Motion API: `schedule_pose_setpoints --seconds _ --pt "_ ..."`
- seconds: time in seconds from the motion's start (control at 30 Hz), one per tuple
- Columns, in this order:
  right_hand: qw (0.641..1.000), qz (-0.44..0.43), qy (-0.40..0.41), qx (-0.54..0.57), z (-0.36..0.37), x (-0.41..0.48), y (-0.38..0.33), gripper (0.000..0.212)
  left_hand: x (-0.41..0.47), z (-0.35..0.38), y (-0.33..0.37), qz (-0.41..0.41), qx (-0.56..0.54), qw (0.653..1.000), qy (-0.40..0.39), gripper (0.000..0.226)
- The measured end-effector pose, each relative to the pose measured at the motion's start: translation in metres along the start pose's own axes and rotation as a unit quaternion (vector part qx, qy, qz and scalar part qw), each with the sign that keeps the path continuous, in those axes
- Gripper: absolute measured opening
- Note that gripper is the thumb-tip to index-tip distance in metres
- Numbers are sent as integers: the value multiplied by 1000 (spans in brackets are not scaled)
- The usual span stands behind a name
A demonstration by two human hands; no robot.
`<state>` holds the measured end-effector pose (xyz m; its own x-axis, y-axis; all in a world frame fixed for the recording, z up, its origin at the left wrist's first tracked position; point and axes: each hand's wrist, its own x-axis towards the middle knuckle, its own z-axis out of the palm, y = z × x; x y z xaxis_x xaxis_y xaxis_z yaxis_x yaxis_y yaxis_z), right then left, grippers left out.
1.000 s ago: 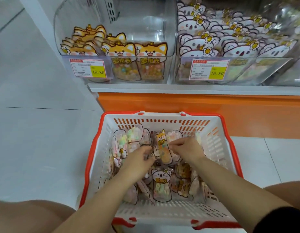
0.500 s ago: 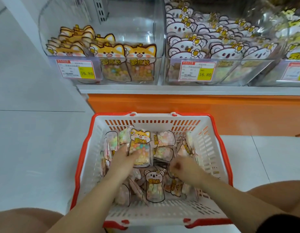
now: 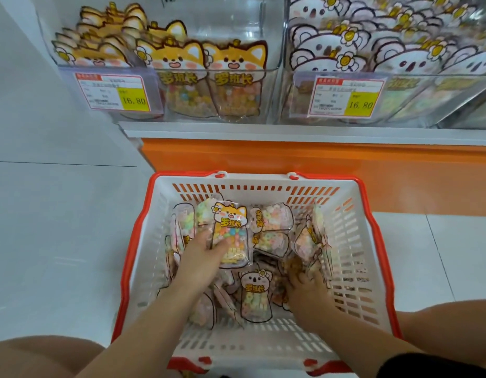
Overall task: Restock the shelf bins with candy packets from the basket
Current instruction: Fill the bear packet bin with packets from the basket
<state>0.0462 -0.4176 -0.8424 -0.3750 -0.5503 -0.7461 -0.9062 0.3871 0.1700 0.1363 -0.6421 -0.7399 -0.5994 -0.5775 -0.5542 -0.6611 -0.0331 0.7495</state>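
Observation:
A white basket with a red rim (image 3: 353, 241) stands on the floor below the shelf, holding several candy packets. My left hand (image 3: 201, 255) grips a fox-faced packet (image 3: 231, 230) upright in the basket's middle. Down among the packets at the right, my right hand (image 3: 304, 285) has its fingers curled into a packet (image 3: 304, 241); what it grips is blurred. A koala-faced packet (image 3: 254, 293) lies between my hands. On the shelf, the left clear bin (image 3: 272, 91) holds fox packets (image 3: 233, 77) and the right clear bin (image 3: 400, 115) holds koala packets (image 3: 332, 53).
An orange panel (image 3: 291, 156) runs under the white shelf edge, just behind the basket. Price tags (image 3: 113, 91) hang on both bin fronts. White floor tiles (image 3: 59, 227) lie left and right of the basket. My knees (image 3: 40, 356) flank its near end.
My left hand has taken the fox packet and turned it upright. My right hand let go of it and moved down to the right, into the packets.

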Motion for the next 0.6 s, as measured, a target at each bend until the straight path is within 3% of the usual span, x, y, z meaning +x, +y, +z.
schedule_pose_setpoints --seconds 0.07,0.17,0.27,0.33,0.43,0.5,0.6 --pt "1000 -5 8 30 -7 -3 4 65 1 1 2 3 16 1000 -3 19" --pt "990 -7 22 142 -28 -15 12 52 1 2 7 5 29 999 -12 17" --pt "948 6 130 291 -59 -33 20 28 -3 0 14 -13 32 999 -10 48" --pt "878 45 226 420 -82 -48 28 32 -7 -5 17 -20 -2 1000 -10 51" --pt "765 92 338 541 -122 -75 40 11 -16 -10 28 -24 -83 996 -11 32" --pt "693 99 388 600 -148 -97 46 20 -25 -16 39 -7 -137 991 -6 12" --pt "591 71 453 664 -179 -131 53 29 -41 -31 59 18 -182 983 1 10"
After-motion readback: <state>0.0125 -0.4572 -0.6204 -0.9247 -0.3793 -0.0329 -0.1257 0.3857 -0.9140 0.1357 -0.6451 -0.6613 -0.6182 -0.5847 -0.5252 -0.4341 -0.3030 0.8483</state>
